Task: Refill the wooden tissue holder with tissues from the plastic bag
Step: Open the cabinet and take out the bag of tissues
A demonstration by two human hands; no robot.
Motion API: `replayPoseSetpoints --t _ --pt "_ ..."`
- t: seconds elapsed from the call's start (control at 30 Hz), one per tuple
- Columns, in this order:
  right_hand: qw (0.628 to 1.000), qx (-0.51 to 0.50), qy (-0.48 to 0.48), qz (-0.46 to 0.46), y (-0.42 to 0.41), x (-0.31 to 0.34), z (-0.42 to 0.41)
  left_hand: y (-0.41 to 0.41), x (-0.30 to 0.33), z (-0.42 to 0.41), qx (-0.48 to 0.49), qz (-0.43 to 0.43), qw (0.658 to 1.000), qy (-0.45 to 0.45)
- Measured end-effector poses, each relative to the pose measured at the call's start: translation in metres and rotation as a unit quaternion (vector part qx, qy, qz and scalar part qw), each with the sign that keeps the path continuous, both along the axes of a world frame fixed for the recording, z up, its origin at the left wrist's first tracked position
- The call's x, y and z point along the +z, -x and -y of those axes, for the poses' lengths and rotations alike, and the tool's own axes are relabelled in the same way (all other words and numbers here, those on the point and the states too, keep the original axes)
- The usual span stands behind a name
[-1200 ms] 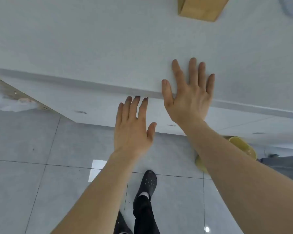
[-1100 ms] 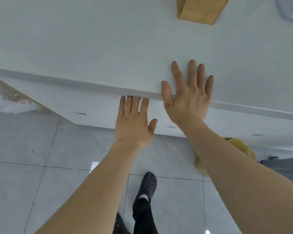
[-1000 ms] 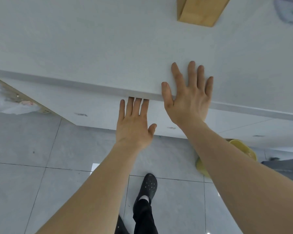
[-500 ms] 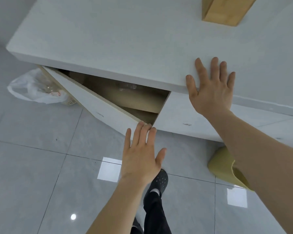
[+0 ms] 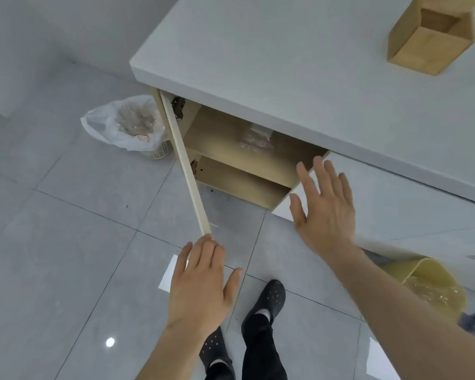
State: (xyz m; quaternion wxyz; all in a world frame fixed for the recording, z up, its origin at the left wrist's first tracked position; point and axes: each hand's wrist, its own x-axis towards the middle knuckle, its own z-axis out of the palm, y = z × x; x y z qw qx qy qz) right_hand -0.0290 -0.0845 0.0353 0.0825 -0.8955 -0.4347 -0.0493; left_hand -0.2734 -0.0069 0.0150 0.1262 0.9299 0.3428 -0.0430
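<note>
Plastic bag [image 5: 257,138] lies on cabinet shelf [image 5: 231,149]; door [image 5: 185,165] swung wide; both hands' fingers spread, empty.

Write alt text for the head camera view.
A left hand touches the edge of an open cabinet door, showing a plastic bag on the shelf; the right hand hovers open beside it. A wooden tissue holder stands on the counter.

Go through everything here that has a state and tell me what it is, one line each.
White cabinet door: swung wide open.
Light wooden tissue holder: upright on the counter, open, looks empty.
Clear plastic bag: lying on the upper cabinet shelf.
Left hand: open, fingertips at the door edge.
Right hand: open, holding nothing.
</note>
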Motion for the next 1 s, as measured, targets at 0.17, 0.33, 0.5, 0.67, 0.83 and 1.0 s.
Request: replayPoseSetpoints --t 0.17,0.33,0.5,0.67,0.83,1.0 --pt "0.996 0.017 0.061 -0.066 0.052 -0.015 -0.016 0.045 0.002 -0.018 0.068 -0.030 0.997 -0.028" --pt "0.989 0.027 0.089 -0.117 0.073 -0.030 -0.035 0.055 -0.008 -0.036 0.102 0.009 0.994 -0.037" --pt "0.985 0.023 0.104 -0.136 0.063 -0.051 -0.052 0.018 -0.031 -0.058 0.116 0.064 0.991 0.017" --pt "0.985 -0.007 0.105 -0.137 0.031 -0.100 -0.067 -0.038 -0.079 -0.092 0.099 0.094 0.989 0.048" --pt "0.987 -0.012 0.097 -0.128 -0.020 -0.159 -0.092 -0.105 -0.144 -0.133 0.071 0.106 0.991 0.040" --pt "0.991 -0.040 0.025 -0.124 -0.075 -0.219 -0.125 -0.180 -0.204 -0.166 0.050 0.140 0.988 0.036"
